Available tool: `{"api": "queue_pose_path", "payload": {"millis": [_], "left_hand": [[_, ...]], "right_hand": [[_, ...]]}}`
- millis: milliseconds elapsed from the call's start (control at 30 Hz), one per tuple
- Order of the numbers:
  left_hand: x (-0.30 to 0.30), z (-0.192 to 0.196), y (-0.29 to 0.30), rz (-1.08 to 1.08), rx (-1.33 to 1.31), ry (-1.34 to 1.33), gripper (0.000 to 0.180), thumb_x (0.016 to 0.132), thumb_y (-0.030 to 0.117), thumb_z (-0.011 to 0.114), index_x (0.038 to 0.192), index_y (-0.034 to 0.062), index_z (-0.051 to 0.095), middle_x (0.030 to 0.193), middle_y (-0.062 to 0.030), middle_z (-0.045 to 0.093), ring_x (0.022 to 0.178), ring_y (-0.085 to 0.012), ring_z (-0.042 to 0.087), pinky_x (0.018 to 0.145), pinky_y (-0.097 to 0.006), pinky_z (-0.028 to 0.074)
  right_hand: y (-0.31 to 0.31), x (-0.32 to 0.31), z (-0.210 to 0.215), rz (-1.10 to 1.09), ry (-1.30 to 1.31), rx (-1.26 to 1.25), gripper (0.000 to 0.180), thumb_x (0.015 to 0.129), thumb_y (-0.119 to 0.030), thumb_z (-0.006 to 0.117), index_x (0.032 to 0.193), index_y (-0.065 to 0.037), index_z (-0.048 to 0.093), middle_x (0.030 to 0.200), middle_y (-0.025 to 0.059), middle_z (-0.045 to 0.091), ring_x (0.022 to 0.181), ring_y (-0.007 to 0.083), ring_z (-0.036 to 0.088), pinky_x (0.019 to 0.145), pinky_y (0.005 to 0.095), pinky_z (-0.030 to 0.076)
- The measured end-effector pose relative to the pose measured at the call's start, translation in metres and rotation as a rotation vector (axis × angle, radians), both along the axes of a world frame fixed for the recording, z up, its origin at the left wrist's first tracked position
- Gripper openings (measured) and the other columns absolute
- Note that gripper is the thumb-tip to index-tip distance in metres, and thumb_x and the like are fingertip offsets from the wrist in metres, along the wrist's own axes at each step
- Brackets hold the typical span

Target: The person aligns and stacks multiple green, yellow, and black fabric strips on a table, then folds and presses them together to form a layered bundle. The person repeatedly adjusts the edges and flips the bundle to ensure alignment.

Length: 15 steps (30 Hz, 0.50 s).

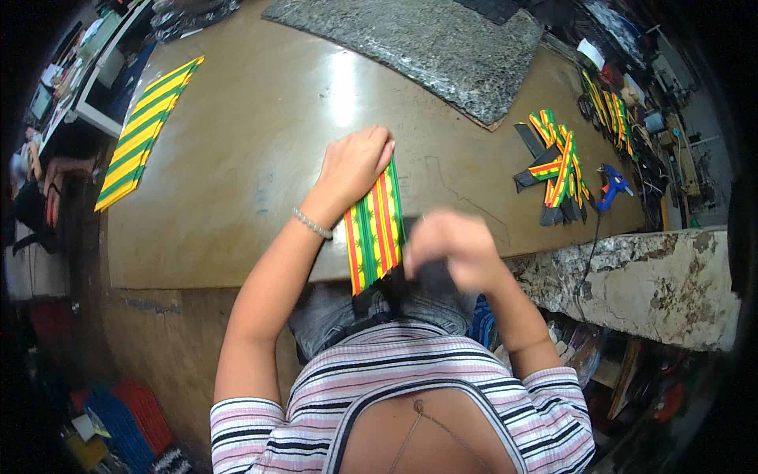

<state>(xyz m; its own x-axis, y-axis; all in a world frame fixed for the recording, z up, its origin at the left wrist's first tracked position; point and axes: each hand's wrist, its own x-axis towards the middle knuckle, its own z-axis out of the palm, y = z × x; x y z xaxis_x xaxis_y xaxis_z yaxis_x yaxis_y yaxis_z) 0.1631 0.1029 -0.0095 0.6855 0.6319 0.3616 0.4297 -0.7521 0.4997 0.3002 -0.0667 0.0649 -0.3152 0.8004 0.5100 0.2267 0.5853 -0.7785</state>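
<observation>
My left hand is closed over the upper end of a fabric strip. The strip has red, yellow and green stripes with dark leaf shapes, and its slanted lower end hangs past the table's near edge. Black material shows below and beside it, close to my lap. Just right of the strip is my right hand, smeared by motion. Its fingers are too blurred to show whether they hold anything.
Yellow-and-green striped fabric lies on the table at left. A grey mottled slab rests at the back. Several striped strips with black ends are piled at right, beside a blue glue gun with a trailing cord.
</observation>
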Motion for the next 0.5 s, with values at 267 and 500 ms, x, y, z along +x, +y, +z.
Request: {"api": "queue_pose_path", "payload": {"millis": [267,500], "left_hand": [[-0.01,0.02,-0.035,0.178,0.376,0.151,0.053,0.098,0.03,0.055,0.145,0.0103,0.043,0.15,-0.0227,0.035,0.14,-0.0421,0.031,0.112,-0.053,0.03],[-0.024,-0.001,-0.108,-0.051,0.095,0.256,0.054,0.1,0.032,0.046,0.147,0.0063,0.043,0.157,-0.0182,0.035,0.146,-0.0348,0.032,0.12,-0.052,0.019]], "right_hand": [[-0.025,0.01,-0.05,-0.414,-0.054,-0.002,0.035,0.072,-0.004,0.08,0.105,-0.005,0.071,0.104,0.0096,0.07,0.102,0.0273,0.066,0.093,0.039,0.05],[0.002,0.026,-0.029,-0.503,-0.117,-0.2,0.024,0.082,0.002,0.069,0.105,-0.002,0.072,0.109,0.0136,0.071,0.103,0.0296,0.068,0.092,0.0366,0.052]]}}
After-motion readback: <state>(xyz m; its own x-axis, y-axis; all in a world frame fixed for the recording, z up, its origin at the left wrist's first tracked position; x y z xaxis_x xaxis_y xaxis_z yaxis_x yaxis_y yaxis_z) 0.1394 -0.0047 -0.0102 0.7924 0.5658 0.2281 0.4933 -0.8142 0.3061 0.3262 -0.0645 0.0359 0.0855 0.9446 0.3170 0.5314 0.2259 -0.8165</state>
